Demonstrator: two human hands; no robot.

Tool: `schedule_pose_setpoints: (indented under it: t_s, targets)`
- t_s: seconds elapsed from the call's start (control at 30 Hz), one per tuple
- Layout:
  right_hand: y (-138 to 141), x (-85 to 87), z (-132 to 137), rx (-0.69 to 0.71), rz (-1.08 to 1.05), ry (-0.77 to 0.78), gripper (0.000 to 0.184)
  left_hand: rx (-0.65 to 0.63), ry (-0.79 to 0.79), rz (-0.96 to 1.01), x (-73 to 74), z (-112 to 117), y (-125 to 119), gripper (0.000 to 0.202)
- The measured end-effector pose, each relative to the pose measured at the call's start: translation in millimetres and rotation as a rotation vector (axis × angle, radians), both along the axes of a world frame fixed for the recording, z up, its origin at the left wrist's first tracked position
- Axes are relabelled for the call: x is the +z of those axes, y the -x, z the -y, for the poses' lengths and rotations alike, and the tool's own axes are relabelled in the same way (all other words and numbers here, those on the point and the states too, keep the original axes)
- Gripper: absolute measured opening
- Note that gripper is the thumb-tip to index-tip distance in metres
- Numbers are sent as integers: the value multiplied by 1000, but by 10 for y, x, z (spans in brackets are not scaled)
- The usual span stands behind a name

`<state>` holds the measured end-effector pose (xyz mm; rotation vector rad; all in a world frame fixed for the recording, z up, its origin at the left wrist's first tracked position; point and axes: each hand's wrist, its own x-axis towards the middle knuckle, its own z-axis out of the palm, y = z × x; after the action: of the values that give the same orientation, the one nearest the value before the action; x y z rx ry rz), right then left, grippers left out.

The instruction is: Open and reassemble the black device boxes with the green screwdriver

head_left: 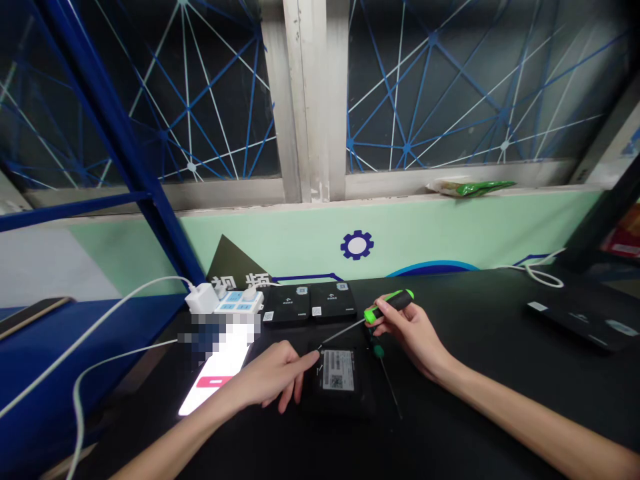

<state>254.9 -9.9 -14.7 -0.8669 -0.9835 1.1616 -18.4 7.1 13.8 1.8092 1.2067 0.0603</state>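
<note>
A black box (343, 402) with a white printed label (338, 370) lies on the dark table in front of me. My right hand (405, 327) grips a screwdriver (393, 307) by its black and bright green handle. The shaft slants down to the left, its tip at the far left corner of the box. At that same corner, my left hand (280, 375) stretches out its index finger beside the tip; the other fingers hang loosely bent. Partly under my right hand lies a second screwdriver (379, 351) with a dark green handle, right of the box.
Two similar black boxes (286, 305) stand side by side behind, near a white power strip (243, 302) and charger (201, 298). A lit phone (220, 367) lies left. Another black box (583, 325) sits far right. White cables (107, 313) cross the left side.
</note>
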Motion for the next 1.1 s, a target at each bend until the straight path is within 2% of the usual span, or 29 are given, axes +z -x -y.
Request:
schedule_pose_setpoints:
  t_s: [0.2,0.43,1.1]
  targets:
    - [10,26,21,5,13,-41,29,-11,-2,16,-12,-3,4,77]
    - [-4,35,41,22,3,-55,25,83,-187,-102,-16,3,-7,63]
    - [-27,40,64,118,-44,-48,19,69,-242,-96,19,32,-41,59]
